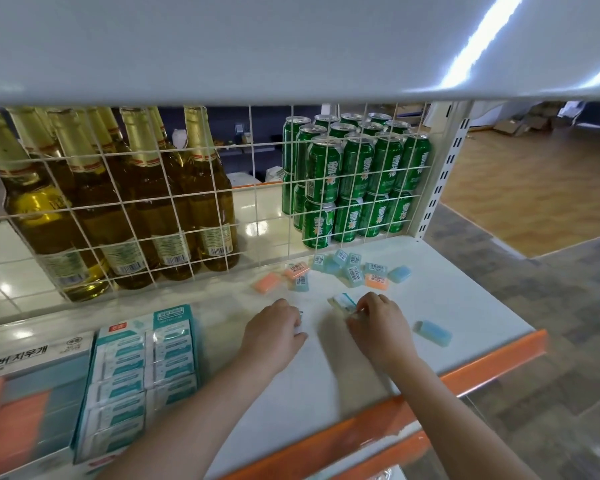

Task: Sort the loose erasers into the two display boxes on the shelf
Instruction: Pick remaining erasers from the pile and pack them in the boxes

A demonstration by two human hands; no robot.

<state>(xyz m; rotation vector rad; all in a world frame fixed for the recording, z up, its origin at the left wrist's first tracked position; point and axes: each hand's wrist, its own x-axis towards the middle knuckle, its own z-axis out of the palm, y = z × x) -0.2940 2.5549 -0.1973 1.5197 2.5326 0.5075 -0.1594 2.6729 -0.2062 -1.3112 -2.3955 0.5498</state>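
Observation:
Loose blue and orange erasers (352,270) lie scattered at the back of the white shelf (465,306), near the wire grid. One blue eraser (432,333) lies alone to the right of my hands. My right hand (381,327) pinches a white-and-teal sleeved eraser (343,303) just above the shelf. My left hand (274,332) curls over a small white eraser whose edge shows at its fingertips. The teal display box (136,375) with sleeved erasers and the box of orange and blue erasers (25,403) stand at the left.
A wire grid (257,209) backs the shelf; behind it stand glass bottles (118,202) and stacked green cans (354,181). An upper shelf (257,46) overhangs. The shelf's orange front edge (482,368) runs diagonally; tiled and wooden floor lies to the right.

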